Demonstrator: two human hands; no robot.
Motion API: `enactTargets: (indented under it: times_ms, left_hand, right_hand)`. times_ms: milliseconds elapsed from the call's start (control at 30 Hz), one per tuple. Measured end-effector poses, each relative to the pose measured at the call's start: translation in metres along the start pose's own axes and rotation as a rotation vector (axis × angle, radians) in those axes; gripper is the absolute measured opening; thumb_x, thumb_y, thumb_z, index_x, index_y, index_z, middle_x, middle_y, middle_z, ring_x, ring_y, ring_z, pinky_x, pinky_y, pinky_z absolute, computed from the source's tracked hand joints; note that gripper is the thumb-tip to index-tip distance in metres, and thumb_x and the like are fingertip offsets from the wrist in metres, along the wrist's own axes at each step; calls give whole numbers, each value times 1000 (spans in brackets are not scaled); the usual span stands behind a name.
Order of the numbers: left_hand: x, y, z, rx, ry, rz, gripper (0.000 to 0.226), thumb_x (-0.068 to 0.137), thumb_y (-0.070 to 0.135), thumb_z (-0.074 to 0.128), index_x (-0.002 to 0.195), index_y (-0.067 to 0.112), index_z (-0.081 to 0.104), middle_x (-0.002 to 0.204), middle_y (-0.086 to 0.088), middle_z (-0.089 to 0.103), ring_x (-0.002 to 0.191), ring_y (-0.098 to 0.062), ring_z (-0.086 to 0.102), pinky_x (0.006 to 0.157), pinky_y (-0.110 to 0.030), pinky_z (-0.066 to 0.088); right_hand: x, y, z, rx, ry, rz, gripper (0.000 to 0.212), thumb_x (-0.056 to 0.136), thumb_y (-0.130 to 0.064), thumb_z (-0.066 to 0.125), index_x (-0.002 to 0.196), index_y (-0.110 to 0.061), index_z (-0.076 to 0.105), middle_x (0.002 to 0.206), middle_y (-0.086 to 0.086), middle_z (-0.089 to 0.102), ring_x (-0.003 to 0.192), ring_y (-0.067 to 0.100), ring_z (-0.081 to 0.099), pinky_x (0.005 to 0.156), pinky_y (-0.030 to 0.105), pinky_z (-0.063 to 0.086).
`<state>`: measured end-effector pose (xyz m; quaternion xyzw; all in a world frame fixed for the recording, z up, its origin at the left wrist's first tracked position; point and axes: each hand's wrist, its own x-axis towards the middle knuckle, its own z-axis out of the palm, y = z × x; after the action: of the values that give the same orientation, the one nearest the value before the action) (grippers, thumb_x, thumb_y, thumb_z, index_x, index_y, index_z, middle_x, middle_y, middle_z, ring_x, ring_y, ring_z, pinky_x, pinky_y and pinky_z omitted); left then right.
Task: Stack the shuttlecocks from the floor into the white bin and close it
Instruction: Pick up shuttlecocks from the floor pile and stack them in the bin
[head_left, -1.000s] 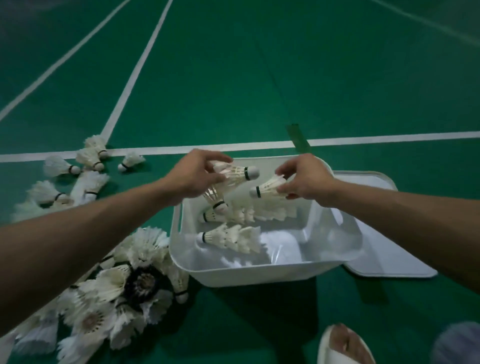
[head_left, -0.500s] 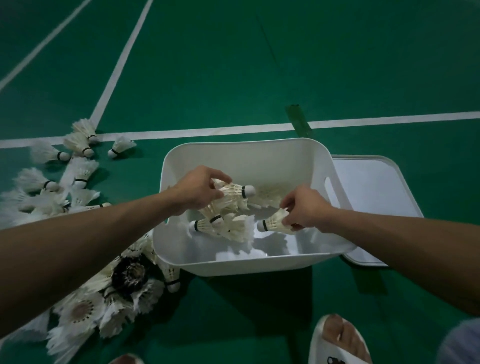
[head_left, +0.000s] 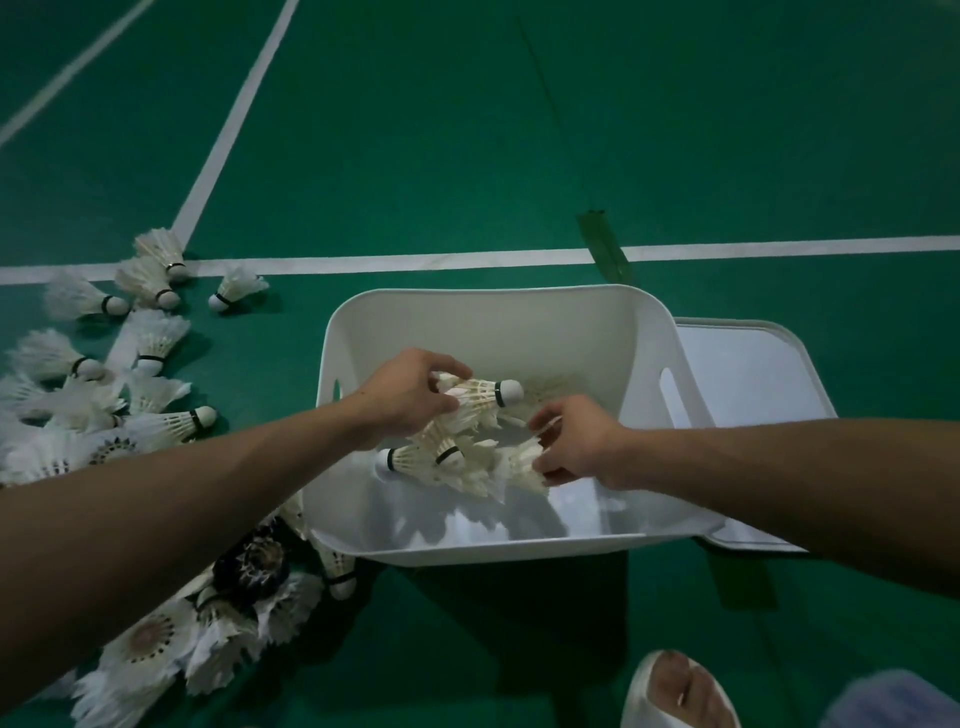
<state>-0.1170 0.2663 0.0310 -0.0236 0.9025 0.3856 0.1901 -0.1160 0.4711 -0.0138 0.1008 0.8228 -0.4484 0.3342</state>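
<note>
Holding shuttlecocks (head_left: 478, 395) inside white bin (head_left: 493, 322)

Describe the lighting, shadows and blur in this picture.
Head view: dim, corners darkened; the white bin throws a broad shadow toward the camera on the green floor; the foot at the bottom edge looks blurred.

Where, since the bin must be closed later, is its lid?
In the head view the white lid lies flat on the green floor, right of the white bin, beside its right wall.
</note>
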Motion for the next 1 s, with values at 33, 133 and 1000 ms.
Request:
enactTargets:
  times_ms: [33, 133, 1000]
  left_hand:
    - [0, 0, 1, -3, -3, 3, 36, 88, 12, 66, 121, 27, 64, 99, -7, 64, 77, -16, 60, 59, -21, 45]
    - [0, 0, 0, -8, -11, 9, 36, 89, 14, 65, 121, 28, 64, 101, -6, 64, 75, -9, 58, 57, -18, 43]
    - [1, -7, -5, 154, -86, 83, 32, 84, 19, 71, 112, 26, 58, 93, 1, 64, 74, -7, 56, 55, -17, 38]
  right_hand:
    - [0, 2, 3, 6, -9, -1, 41, 76, 12, 72, 108, -7, 56, 101, 14, 56, 79, 29, 63, 68, 39, 61]
    - [6, 10, 15, 72, -9, 15, 42, 74, 13, 72, 106, -8, 53, 98, 13, 53, 82, 29, 61, 67, 40, 61]
    - [26, 18, -8, 47, -53, -51, 33, 73, 6, 78, 96, -6, 58, 81, 19, 64, 67, 27, 66, 70, 40, 61]
